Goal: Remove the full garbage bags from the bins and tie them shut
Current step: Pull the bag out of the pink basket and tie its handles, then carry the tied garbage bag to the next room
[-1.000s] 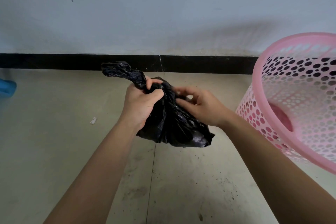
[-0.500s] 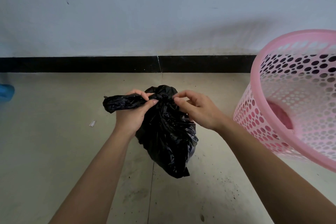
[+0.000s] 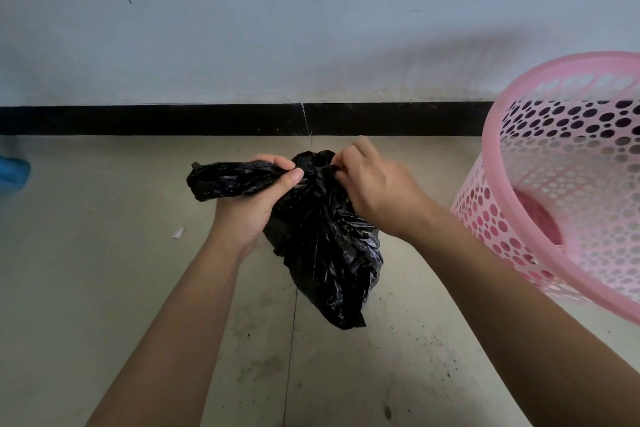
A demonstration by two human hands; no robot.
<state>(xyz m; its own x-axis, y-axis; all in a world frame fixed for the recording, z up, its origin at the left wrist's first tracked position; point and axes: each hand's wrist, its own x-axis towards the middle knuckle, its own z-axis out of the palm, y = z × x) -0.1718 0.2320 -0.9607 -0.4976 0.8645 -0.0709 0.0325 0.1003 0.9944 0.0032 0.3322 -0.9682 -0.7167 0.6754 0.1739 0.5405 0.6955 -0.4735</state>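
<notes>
We find the left hand (image 3: 247, 204) wrapped around a twisted tail of the black garbage bag (image 3: 325, 246), the tail sticking out leftward. The right hand (image 3: 375, 187) pinches the gathered neck at the knot. The bag hangs off the floor between both hands. The pink perforated bin (image 3: 568, 184) stands just to the right, tilted, no bag inside.

Soft even daylight, faint wall shadow, wide-angle edge distortion.
</notes>
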